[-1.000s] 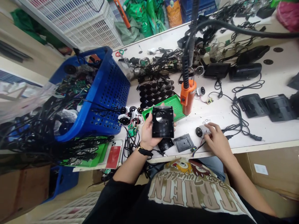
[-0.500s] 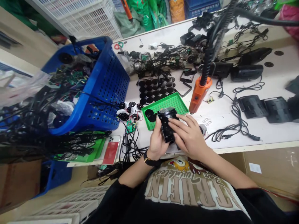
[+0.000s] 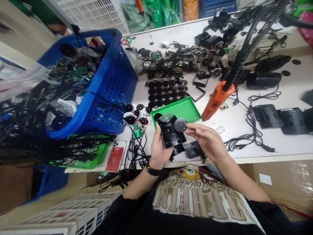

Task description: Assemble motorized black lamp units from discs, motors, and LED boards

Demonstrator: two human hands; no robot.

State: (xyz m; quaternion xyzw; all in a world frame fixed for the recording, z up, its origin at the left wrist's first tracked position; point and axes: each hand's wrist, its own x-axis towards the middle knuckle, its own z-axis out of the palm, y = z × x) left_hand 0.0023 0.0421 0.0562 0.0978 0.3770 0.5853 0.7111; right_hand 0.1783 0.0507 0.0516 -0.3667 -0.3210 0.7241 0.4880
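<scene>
A glossy black plastic housing with a round clear top is gripped along its side by my left hand. Between the thumb and fingers of my right hand is a thin dark round disc, close to the housing's right side. Beneath and behind the housing lies a green perforated tray, with a black disc at its left end. A square black plastic part rests on the table below my right hand.
The orange handheld tool hangs on a black coiled cord, right of the tray. At left stands a blue basket full of circuit boards and wires. Rows of black discs, cables and black housings lie on the table.
My right hand has moved off the housing to the right and now holds a round disc beside it. The square black part has come into view. The orange tool appears further right and more tilted.
</scene>
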